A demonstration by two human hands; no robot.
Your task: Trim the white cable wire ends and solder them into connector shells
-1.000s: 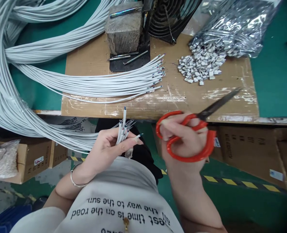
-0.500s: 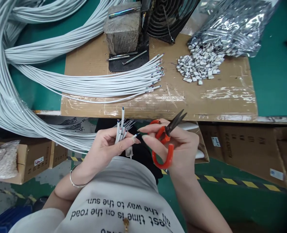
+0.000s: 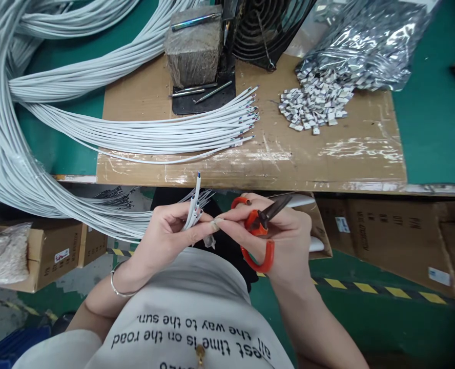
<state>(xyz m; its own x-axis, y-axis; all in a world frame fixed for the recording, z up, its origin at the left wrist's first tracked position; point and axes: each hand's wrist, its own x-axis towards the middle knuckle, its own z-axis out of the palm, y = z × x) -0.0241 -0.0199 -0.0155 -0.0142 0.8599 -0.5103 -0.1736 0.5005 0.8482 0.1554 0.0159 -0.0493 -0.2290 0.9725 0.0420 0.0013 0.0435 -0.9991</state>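
Several white cables (image 3: pixel 193 206) are held in my left hand (image 3: pixel 171 233), their ends sticking up past the fingers. One cable end lies between the left thumb and forefinger, its tip covered by fingertips. My right hand (image 3: pixel 277 236) keeps a pair of orange-handled scissors (image 3: pixel 259 223) hooked in its palm and fingers, the dark blades pointing up and right. The right thumb and forefinger are pinched together against the left thumb tip, at the end of that cable. A small clear wrapped piece (image 3: pixel 209 241) hangs below the left fingers.
On the cardboard sheet (image 3: pixel 327 159) lie a cable bundle (image 3: pixel 166 134), a pile of small white connectors (image 3: pixel 315 105) and a silver bag (image 3: pixel 377 46). Behind stand a wrapped block (image 3: pixel 192 54) and a black fan (image 3: pixel 268 31). Cardboard boxes (image 3: pixel 389 230) stand under the bench.
My right hand has moved left, and its thumb and forefinger have closed on the cable end at the left thumb. The scissors have tilted with it, and the held cables have leaned right.
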